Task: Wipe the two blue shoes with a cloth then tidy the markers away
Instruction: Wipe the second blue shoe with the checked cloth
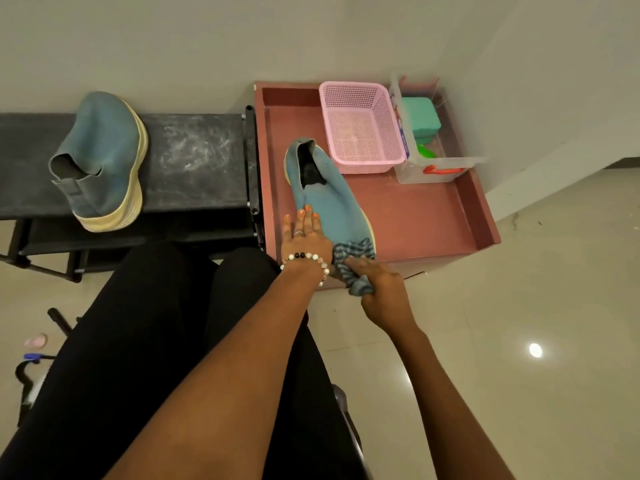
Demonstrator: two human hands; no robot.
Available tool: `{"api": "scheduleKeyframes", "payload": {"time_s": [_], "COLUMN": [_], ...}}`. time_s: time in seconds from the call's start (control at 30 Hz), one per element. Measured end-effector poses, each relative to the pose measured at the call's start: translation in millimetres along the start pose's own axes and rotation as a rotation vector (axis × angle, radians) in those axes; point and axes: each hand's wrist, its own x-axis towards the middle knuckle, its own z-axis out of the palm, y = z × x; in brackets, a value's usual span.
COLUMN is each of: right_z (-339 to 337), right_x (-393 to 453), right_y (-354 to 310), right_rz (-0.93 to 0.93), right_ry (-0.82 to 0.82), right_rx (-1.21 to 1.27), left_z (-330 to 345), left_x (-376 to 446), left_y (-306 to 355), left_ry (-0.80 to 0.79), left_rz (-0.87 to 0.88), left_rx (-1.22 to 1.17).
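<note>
My right hand (382,289) grips a striped blue cloth (356,263); the fingers are curled around the bunched end of it, and the cloth lies on the toe of the near blue shoe (329,199). My left hand (304,235) rests flat on the same shoe, just to the left of the cloth, with the fingers straight and close together, pressing the side of the upper. On this hand I see a ring, and on the wrist a bead bracelet (308,259).

This shoe lies inside a reddish-pink tray (433,216), with its toe toward me and its opening toward the far side. In the far part of the tray stands a pink basket (360,124), just beside the heel of the shoe. To the right of the basket there is a clear plastic box (433,168) with a red handle; inside it I see a green object (420,121), but I cannot tell what it is. I cannot tell whether markers are in this box.

The second blue shoe (102,157) stands on a black bench (194,161), well apart to the left of the tray. It is tilted, with its pale sole turned to the right. The top of the bench has white scuff marks.

Near me are my legs in black trousers (156,341), and under everything there is a glossy tiled floor (519,306).
</note>
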Motion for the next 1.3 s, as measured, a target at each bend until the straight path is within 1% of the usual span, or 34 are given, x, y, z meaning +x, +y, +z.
{"api": "scheduleKeyframes", "payload": {"time_s": [0.03, 0.1, 0.13, 0.17, 0.2, 0.3, 0.33, 0.37, 0.4, 0.43, 0.47, 0.5, 0.57, 0.6, 0.63, 0.67, 0.8, 0.87, 0.93, 1.03, 1.1, 1.17, 1.23, 1.3], "right_z": [-9, -28, -35, -43, -47, -57, -61, -61, -62, -60, -53, -45, -21, -11, -4, -1, -5, -6, -2, 8, 12, 11, 4, -6], "right_x": [-6, -11, -11, -9, -7, 15, 28, 43, 58, 72, 85, 95, 107, 111, 113, 114, 112, 102, 86, 62, 51, 48, 46, 42], "right_y": [-2, -2, 3, 5, 9, 6, 2, -1, -8, -13, -16, -18, -10, -3, 3, 5, 5, 3, 3, -2, -9, -15, -22, -27], "right_rz": [0.087, 0.273, 0.349, 0.408, 0.475, 0.699, 0.728, 0.707, 0.657, 0.589, 0.517, 0.443, 0.337, 0.322, 0.324, 0.338, 0.434, 0.499, 0.555, 0.604, 0.651, 0.680, 0.671, 0.651], "right_ry": [-0.017, -0.119, -0.138, -0.095, 0.003, 0.436, 0.551, 0.622, 0.647, 0.618, 0.539, 0.402, 0.064, -0.040, -0.066, -0.048, -0.007, 0.003, 0.019, 0.065, 0.085, 0.080, 0.071, 0.089], "right_rx": [0.055, 0.102, 0.134, 0.184, 0.266, 0.677, 0.763, 0.795, 0.804, 0.785, 0.720, 0.617, 0.336, 0.184, 0.085, 0.048, 0.058, 0.135, 0.241, 0.440, 0.507, 0.487, 0.540, 0.597], "left_z": [0, 0, 0, -1, -2, -2, -2, -1, -1, -1, -1, -1, -1, -3, -3, -4, -6, -9, -14, -16, -17, -18, -18, -17], "left_x": [0, -2, -3, -4, -6, -11, -12, -13, -14, -15, -15, -15, -15, -15, -15, -13, -11, -17, -26, -36, -42, -46, -49, -52], "left_y": [-1, -2, -3, -3, -3, -2, -2, -2, -2, -3, -4, -5, -7, -7, -8, -8, -9, -8, -7, -7, -9, -13, -19, -24], "left_ry": [0.002, -0.012, -0.034, -0.058, -0.071, -0.088, -0.088, -0.082, -0.075, -0.070, -0.071, -0.079, -0.093, -0.097, -0.099, -0.098, -0.090, -0.058, -0.058, -0.077, -0.098, -0.121, -0.143, -0.214], "left_rz": [0.007, 0.017, 0.019, 0.021, 0.020, 0.017, 0.022, 0.028, 0.035, 0.042, 0.048, 0.053, 0.062, 0.070, 0.078, 0.080, 0.031, 0.063, 0.107, 0.124, 0.134, 0.148, 0.167, 0.208], "left_rx": [0.002, -0.023, -0.048, -0.061, -0.062, -0.053, -0.063, -0.077, -0.079, -0.072, -0.065, -0.059, -0.065, -0.073, -0.086, -0.098, -0.138, -0.056, 0.036, 0.067, 0.046, -0.003, -0.105, -0.203]}}
